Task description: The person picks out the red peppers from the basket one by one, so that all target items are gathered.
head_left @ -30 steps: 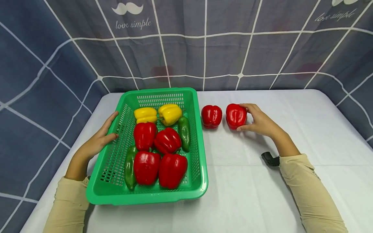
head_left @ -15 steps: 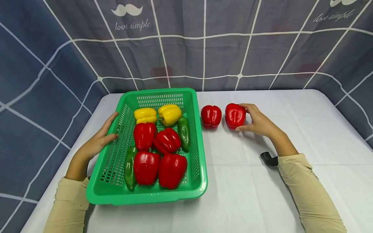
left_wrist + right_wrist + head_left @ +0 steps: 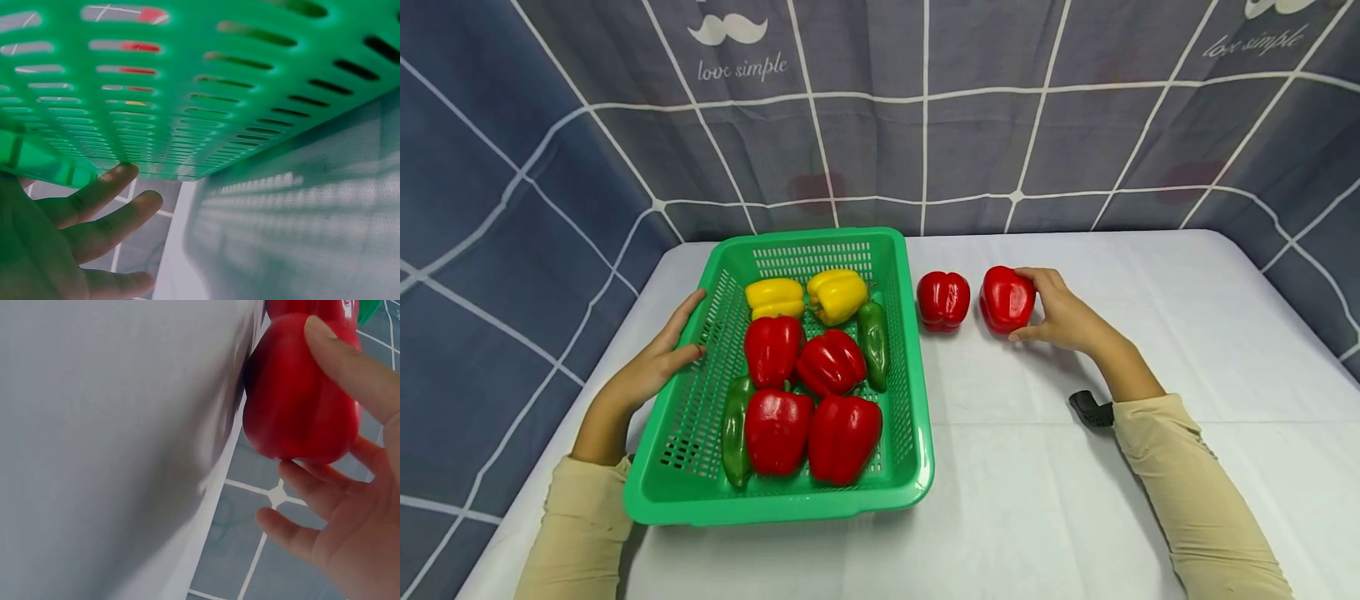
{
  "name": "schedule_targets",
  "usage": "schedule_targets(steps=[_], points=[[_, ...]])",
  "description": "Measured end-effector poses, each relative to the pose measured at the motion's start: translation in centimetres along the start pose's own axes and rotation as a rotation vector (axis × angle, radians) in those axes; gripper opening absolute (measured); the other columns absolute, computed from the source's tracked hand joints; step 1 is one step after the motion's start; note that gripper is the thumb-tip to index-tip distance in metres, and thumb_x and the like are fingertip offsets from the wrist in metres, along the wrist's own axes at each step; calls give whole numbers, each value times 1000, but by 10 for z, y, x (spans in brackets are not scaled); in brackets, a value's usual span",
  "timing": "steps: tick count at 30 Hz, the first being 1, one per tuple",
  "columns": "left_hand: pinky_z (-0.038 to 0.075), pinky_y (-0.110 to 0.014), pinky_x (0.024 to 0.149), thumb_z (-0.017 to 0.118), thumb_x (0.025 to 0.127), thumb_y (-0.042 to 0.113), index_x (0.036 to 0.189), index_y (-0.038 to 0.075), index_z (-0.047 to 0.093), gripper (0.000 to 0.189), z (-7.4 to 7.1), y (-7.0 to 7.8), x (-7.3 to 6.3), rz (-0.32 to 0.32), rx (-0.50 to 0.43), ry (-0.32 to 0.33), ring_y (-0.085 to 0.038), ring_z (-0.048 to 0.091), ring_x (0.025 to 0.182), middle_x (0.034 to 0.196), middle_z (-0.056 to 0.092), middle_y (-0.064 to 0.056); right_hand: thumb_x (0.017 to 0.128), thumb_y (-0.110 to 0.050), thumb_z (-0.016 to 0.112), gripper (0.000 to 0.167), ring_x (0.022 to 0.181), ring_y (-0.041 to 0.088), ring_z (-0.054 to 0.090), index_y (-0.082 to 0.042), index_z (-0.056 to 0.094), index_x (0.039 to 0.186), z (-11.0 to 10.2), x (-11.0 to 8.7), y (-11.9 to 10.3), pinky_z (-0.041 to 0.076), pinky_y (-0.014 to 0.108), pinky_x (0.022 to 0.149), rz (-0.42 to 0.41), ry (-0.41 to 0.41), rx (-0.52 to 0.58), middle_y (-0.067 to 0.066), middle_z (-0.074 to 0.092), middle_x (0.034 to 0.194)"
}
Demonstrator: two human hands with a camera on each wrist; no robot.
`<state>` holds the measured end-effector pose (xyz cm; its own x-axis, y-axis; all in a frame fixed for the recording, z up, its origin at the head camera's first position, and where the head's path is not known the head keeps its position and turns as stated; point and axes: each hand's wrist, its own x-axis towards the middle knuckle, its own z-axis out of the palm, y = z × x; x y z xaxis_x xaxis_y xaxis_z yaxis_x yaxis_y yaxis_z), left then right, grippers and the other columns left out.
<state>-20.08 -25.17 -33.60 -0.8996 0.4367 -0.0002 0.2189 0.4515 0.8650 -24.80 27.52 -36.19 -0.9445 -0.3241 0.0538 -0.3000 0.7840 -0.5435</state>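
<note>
In the head view, my right hand [image 3: 1060,315] holds a red bell pepper [image 3: 1006,298] at its right side, thumb on the near side and fingers on the far side. The right wrist view shows this pepper [image 3: 300,400] close up, the thumb lying along it. Another red bell pepper [image 3: 943,300] stands just left of it on the white table. My left hand [image 3: 651,362] grips the left rim of a green plastic basket [image 3: 917,450], its thumb over the edge. Beneath the rim, in the left wrist view, its fingers [image 3: 115,228] spread outside the slotted wall.
Inside the basket lie two yellow bell peppers [image 3: 837,297], several red bell peppers [image 3: 778,432] and two long green peppers [image 3: 873,345]. A black curved object [image 3: 1092,409] shows beside the right sleeve. Grey checked cloth [image 3: 977,142] hangs behind and beside the white-covered table [image 3: 1000,508].
The held red pepper has turned slightly in my right hand over the last half second. My left hand and the basket stay nearly in place.
</note>
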Motion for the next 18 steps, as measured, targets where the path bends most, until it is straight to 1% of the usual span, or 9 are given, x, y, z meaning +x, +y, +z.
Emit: schedule_targets(steps=[4, 7, 11, 15, 18], points=[[41, -10, 78, 36, 89, 5, 148, 21, -4, 73, 1, 0, -1, -6, 4, 2, -6, 30, 110, 150, 0, -18, 65, -18, 81, 91, 125, 40, 28, -1, 26, 137, -3, -2, -1, 29, 59, 98, -18, -21, -6, 24, 29, 134], [35, -8, 82, 37, 89, 5, 148, 21, -4, 73, 1, 0, -2, -11, 7, 5, -6, 26, 114, 151, -2, -16, 66, -20, 80, 90, 123, 40, 30, -1, 28, 137, -7, -4, -2, 32, 61, 95, -17, -36, -4, 24, 30, 133], [28, -6, 83, 37, 88, 5, 148, 22, -4, 74, 2, 1, -1, -18, 8, 9, -6, 20, 118, 152, -4, -13, 67, -22, 80, 91, 122, 41, 31, -2, 27, 138, -10, -5, -4, 33, 61, 93, -8, -50, -8, 24, 31, 133], [28, -6, 83, 37, 88, 4, 148, 22, -4, 74, 2, 1, 0, -22, 8, 12, -8, 20, 119, 152, -4, -13, 68, -20, 79, 92, 123, 40, 31, -3, 26, 140, -12, -5, -4, 33, 61, 94, 7, -54, -12, 24, 31, 133], [28, -8, 85, 37, 88, 5, 148, 22, -4, 74, 1, 2, 2, -23, 7, 13, -15, 18, 123, 152, -5, -12, 68, -20, 79, 91, 124, 40, 30, -4, 25, 140, -13, -6, -6, 33, 61, 94, 19, -51, -13, 23, 30, 134]])
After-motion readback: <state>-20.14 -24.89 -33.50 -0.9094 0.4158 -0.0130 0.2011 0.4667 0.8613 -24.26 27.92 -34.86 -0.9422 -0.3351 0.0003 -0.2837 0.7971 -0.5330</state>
